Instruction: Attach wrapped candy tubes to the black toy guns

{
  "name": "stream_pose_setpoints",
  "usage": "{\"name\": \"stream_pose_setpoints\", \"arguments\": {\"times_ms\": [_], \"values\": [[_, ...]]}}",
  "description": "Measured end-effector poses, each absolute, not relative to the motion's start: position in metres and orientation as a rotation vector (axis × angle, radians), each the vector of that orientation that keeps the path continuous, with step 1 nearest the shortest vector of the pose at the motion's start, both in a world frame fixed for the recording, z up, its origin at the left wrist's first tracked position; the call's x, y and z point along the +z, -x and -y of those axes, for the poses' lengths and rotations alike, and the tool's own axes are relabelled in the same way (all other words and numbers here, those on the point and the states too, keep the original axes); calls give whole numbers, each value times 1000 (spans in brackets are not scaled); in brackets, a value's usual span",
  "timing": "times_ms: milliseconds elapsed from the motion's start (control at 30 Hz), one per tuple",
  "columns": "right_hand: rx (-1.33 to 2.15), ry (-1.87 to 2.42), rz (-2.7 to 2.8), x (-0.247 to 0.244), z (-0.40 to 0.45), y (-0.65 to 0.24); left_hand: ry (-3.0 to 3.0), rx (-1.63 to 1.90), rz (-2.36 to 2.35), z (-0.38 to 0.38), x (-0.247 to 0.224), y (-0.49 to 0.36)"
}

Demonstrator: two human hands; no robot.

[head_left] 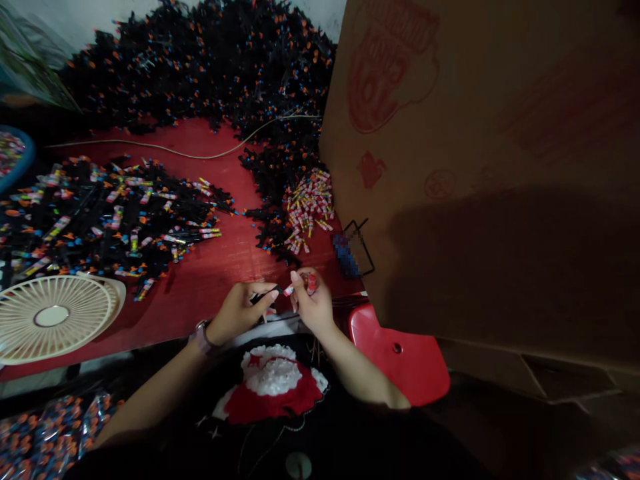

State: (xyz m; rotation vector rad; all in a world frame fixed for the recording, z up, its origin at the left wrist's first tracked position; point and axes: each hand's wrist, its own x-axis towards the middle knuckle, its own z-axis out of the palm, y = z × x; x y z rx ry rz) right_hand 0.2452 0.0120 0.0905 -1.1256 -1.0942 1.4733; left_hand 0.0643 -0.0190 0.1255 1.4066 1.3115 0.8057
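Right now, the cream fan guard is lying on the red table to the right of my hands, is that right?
No, it's on the other side: the head view shows the cream fan guard on the red table to the left of your left hand and right hand.

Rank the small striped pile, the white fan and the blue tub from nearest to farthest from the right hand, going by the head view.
From the right hand:
1. Small striped pile, straight ahead on the red table.
2. White fan, far left.
3. Blue tub, left edge, beyond the fan.
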Motion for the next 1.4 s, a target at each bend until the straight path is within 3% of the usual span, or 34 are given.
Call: {"name": "stream_pose_setpoints", "arguments": {"times_ms": [300,700,967,1233,1400], "values": [[1421,1158,1023,91,-6,-235,-1099,661,-1267,22,126,-66],[1650,1164,985,101,-8,-240,-1014,636,-1245,20,124,-62],[1498,1219,1084,99,-2,-239,-977,583,-1212,19,125,-63],[1317,1284,1143,76,4,-233,-1064,616,-1204,30,114,-75],[1534,1172,1185,52,-14,-243,-1326,678,-1407,15,131,-41]]}}
